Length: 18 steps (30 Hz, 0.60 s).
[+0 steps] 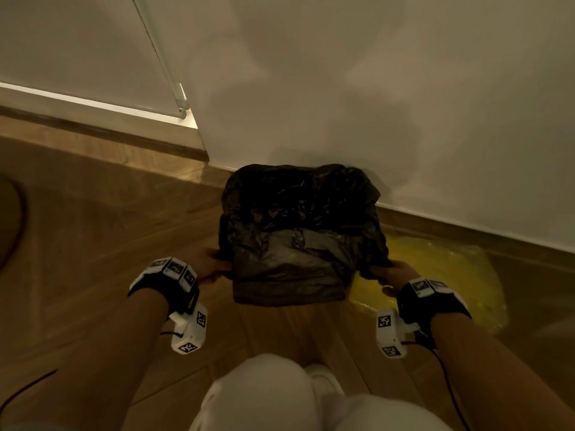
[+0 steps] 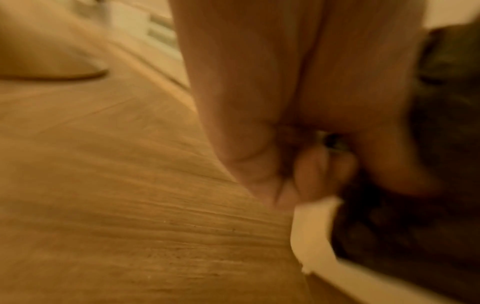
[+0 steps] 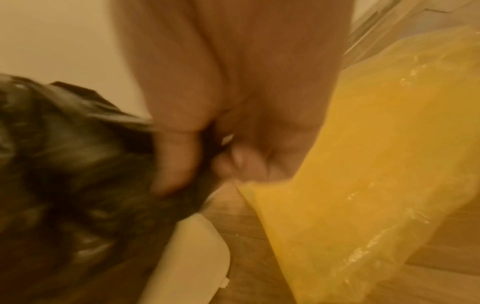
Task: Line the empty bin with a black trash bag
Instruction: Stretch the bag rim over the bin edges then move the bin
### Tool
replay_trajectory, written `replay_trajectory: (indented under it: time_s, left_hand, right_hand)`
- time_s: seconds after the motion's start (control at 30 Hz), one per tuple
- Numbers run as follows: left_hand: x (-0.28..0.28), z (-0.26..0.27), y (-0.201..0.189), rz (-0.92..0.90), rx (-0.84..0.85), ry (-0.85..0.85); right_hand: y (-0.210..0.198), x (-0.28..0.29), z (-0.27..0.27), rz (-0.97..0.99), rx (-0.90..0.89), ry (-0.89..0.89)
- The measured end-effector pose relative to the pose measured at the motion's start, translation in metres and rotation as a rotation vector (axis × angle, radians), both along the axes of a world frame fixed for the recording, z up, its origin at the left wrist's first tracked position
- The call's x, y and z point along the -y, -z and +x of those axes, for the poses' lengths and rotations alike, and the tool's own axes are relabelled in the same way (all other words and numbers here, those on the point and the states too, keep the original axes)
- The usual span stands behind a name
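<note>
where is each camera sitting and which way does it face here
Head: worn on the head, facing down at the black trash bag, floor and wall; shows both forearms, left hand, right hand, a knee.
Left wrist: looks along the left hand toward its fingers at the bag's edge above the white bin.
Right wrist: looks along the right hand; yellow bag beside it.
All three views share the black bag.

both forearms are bare, no sleeves. each wrist wears a black strap, the left wrist band (image 1: 168, 283) and the right wrist band (image 1: 431, 298), topped with small white tiles printed with black square codes. a white boxy camera unit (image 1: 189, 332) hangs under the left, another white unit (image 1: 390, 335) under the right, both code-marked, with thin black cables. white trousers (image 1: 264, 396) cover the knees
</note>
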<state>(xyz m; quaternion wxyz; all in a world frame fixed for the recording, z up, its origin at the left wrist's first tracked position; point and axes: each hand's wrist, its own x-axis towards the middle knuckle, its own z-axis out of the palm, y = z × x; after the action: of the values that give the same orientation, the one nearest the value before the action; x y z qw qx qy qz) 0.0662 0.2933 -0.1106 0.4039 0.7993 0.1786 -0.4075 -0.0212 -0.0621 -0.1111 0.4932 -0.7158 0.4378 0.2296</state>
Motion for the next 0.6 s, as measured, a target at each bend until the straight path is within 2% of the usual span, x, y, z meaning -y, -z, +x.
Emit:
replay_trajectory:
  time_s: [0.1, 0.17, 0.2, 0.23, 0.27, 0.4, 0.5, 0.53, 0.6]
  left_hand:
    - [0.001, 0.001, 0.003, 0.152, 0.095, 0.011]
    - [0.000, 0.000, 0.006, 0.292, 0.129, 0.057]
    - [0.002, -0.001, 0.002, 0.315, 0.164, 0.004]
    - [0.002, -0.001, 0.002, 0.349, 0.195, 0.022]
    - [0.006, -0.002, -0.001, 0.309, 0.160, -0.077]
    - [0.009, -0.007, -0.002, 0.037, 0.081, -0.071]
    - [0.019, -0.022, -0.003, -0.439, -0.126, -0.209]
    - [0.023, -0.024, 0.000, -0.542, -0.155, -0.239]
    - [0.031, -0.025, 0.002, -0.584, -0.123, -0.312]
  right_hand:
    - [-0.003, 0.002, 0.003, -0.132, 0.032, 0.075]
    - [-0.007, 0.002, 0.005, -0.183, 0.026, 0.032]
    - [-0.006, 0.004, 0.007, -0.237, 0.055, -0.022]
    - [-0.005, 0.002, 0.008, -0.225, 0.089, 0.012]
    - [-0.006, -0.002, 0.010, -0.128, 0.125, 0.128]
    - [-0.017, -0.020, 0.003, 0.235, 0.158, 0.329]
    - [-0.021, -0.030, 0.001, 0.422, 0.089, 0.219]
    - [-0.022, -0.034, 0.003, 0.451, 0.076, 0.166]
    - [-0.021, -0.041, 0.007, 0.493, 0.072, 0.087]
